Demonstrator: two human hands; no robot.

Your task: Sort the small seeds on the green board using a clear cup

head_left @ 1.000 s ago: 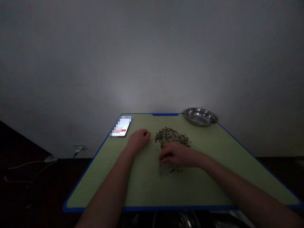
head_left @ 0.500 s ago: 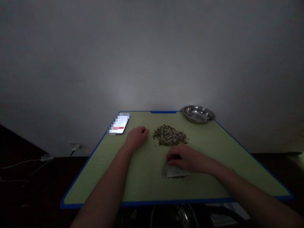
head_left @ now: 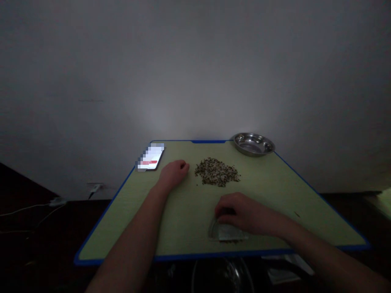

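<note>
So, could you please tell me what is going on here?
A person's right hand grips a clear half-round piece, with a few small grains along its straight near edge. The left hand lies curled beside the main pile of mixed dark and pale grains. A metal bowl stands at the table's far right corner, and a lit phone lies at the far left.

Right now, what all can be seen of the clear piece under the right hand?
The clear piece looks like a thin half-round plastic protractor, on the green table. The right hand holds it by its curved side; its straight edge faces the near side, dark grains along it. Markings and exact tilt are unclear.
</note>
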